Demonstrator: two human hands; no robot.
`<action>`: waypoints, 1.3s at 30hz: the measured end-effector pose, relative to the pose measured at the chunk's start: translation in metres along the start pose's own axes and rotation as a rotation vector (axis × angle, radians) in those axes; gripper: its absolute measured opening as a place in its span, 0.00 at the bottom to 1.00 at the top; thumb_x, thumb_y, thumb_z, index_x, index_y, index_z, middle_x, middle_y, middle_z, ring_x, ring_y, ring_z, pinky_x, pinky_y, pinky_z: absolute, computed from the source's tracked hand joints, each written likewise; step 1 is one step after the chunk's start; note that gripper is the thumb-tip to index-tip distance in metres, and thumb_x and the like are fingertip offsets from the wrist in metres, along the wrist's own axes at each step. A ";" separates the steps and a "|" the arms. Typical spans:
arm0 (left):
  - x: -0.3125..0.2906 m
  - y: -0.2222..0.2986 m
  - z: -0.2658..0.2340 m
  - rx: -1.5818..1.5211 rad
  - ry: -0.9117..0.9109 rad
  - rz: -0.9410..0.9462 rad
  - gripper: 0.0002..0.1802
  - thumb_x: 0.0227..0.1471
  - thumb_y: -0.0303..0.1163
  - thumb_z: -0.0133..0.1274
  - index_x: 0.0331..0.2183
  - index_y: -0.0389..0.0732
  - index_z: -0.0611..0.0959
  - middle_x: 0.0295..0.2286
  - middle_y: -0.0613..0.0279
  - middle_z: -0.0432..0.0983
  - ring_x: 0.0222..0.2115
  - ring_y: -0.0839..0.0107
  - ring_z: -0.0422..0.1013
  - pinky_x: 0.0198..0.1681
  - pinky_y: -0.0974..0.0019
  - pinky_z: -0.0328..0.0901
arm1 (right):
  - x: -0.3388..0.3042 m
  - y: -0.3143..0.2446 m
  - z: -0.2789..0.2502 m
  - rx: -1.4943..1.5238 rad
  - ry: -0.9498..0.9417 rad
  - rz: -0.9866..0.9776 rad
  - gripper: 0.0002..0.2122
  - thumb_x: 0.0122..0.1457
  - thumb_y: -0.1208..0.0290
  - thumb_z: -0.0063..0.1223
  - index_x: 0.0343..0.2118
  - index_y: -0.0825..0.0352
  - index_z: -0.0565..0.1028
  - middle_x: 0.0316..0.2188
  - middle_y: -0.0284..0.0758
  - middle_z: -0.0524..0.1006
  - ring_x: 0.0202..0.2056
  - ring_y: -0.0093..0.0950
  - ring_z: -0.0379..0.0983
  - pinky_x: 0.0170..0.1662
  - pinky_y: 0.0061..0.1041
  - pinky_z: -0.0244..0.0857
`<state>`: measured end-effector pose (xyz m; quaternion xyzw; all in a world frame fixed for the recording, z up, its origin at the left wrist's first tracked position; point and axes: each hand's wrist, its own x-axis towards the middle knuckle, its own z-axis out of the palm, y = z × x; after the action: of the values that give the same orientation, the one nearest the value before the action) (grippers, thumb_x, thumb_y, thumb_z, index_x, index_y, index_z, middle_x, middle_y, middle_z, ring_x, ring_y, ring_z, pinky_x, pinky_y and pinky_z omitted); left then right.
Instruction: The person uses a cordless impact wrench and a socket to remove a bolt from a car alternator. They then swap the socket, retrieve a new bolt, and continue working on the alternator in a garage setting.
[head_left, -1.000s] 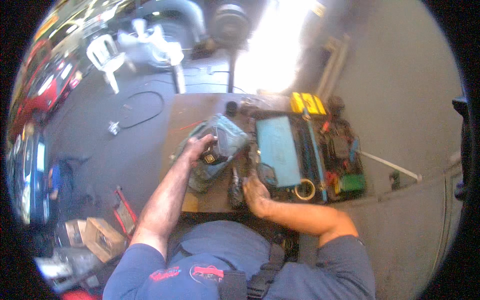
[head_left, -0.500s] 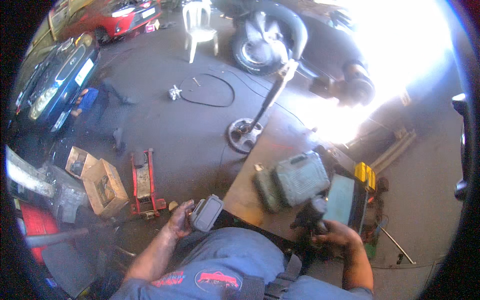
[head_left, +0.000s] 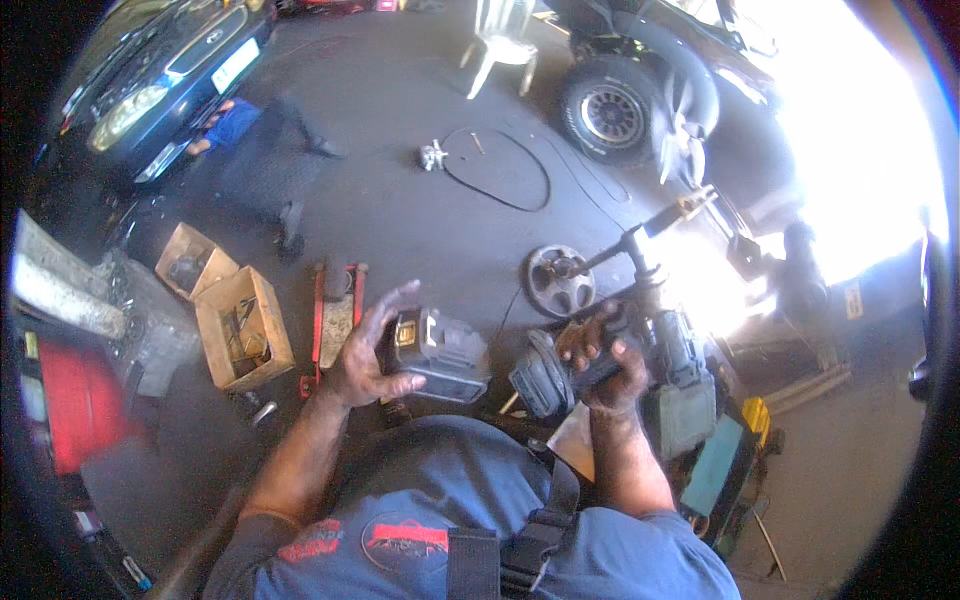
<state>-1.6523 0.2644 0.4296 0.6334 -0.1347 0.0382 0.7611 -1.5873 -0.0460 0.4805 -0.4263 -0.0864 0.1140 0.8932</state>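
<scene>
In front of my chest, my left hand (head_left: 362,362) grips a black cordless-tool battery pack (head_left: 445,362) by its left end, thumb along its lower side and index finger raised. Its metal contacts face up and left. My right hand (head_left: 612,372) wraps the handle of a dark cordless power tool; the round-edged base (head_left: 541,374) of that handle points left toward the battery. A small gap parts the base from the battery. The tool's head is partly hidden behind my fingers, so its exact kind is unclear.
Grey-green plastic cases (head_left: 686,412) lie to the right beside a yellow item (head_left: 757,418). Left of me are an open cardboard box (head_left: 245,330) and a red floor jack (head_left: 338,312). A pulley wheel (head_left: 560,282) lies ahead. A person (head_left: 232,122) lies by the dark car (head_left: 175,85).
Both hands have risen and come closer together, carrying the battery pack and the tool up from lower and wider apart. The tool's base now faces left. My view has turned left.
</scene>
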 end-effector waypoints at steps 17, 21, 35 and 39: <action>0.227 -0.015 -0.109 -0.028 -0.236 0.104 0.51 0.34 0.35 0.69 0.57 0.30 0.60 0.51 0.46 0.65 0.53 0.59 0.63 0.57 0.58 0.59 | 0.243 0.022 0.034 -0.028 -0.539 0.241 0.31 0.50 0.59 0.61 0.55 0.66 0.62 0.30 0.34 0.71 0.33 0.27 0.68 0.44 0.29 0.62; 0.325 -0.023 -0.111 -0.062 -0.129 0.183 0.51 0.33 0.37 0.69 0.55 0.30 0.62 0.49 0.47 0.66 0.52 0.61 0.65 0.56 0.60 0.60 | 0.333 -0.002 0.008 -0.002 -0.431 0.099 0.26 0.49 0.67 0.58 0.52 0.65 0.64 0.22 0.38 0.70 0.25 0.33 0.71 0.35 0.40 0.68; 0.599 -0.078 -0.175 0.035 -0.369 0.148 0.60 0.39 0.48 0.64 0.62 0.29 0.50 0.60 0.39 0.49 0.61 0.50 0.51 0.63 0.51 0.47 | 0.612 -0.014 0.022 0.061 -0.282 -0.032 0.23 0.49 0.63 0.56 0.45 0.68 0.65 0.21 0.35 0.68 0.22 0.29 0.71 0.36 0.33 0.69; 0.701 -0.123 -0.234 -0.144 -0.359 0.139 0.59 0.39 0.53 0.64 0.61 0.29 0.53 0.58 0.41 0.54 0.60 0.53 0.54 0.62 0.54 0.51 | 0.723 0.005 0.021 0.024 -0.201 -0.052 0.17 0.50 0.64 0.55 0.40 0.67 0.66 0.22 0.34 0.68 0.23 0.28 0.71 0.37 0.32 0.70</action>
<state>-0.9138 0.3894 0.4518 0.5631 -0.3139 -0.0329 0.7637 -0.8995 0.1733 0.5307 -0.3997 -0.1854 0.1341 0.8876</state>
